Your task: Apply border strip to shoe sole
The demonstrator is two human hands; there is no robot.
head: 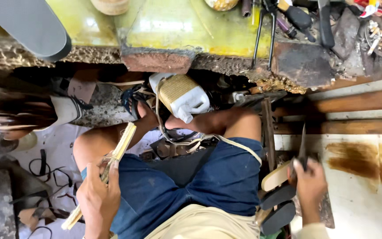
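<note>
While the left hand (96, 194) grips a pale sole (111, 170), the right hand (309, 183) grasps a knife (303, 148) beside the stacked soles (278, 197).

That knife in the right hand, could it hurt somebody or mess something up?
Maybe. The right hand holds a dark knife point-up, close to the bare knee; a slip might cut skin. The stacked sole pieces beside that hand could get nicked or tip over. The left hand grips a pale strip apart from the blade, so it looks safer.
</note>
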